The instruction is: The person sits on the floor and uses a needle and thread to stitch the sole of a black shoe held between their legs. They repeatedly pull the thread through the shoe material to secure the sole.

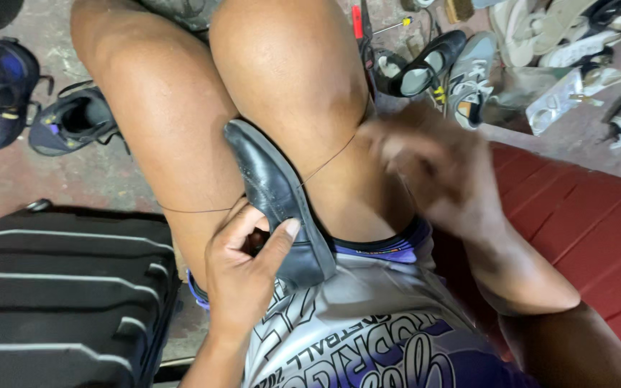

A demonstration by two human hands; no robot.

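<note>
While wedged between knees | black shoe [276, 194] | left hand [242, 269] fingers [282, 241] around heel

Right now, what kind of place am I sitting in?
Probably a shoe repair spot. Your left hand grips a black shoe wedged between your knees, a thread runs from it, and worn shoes lie scattered on the floor.

Bare arms and knees; grey printed shorts [368, 323] with purple trim.

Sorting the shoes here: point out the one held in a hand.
The black leather shoe wedged between the knees, gripped by the left hand. All the other shoes lie on the floor.
</note>
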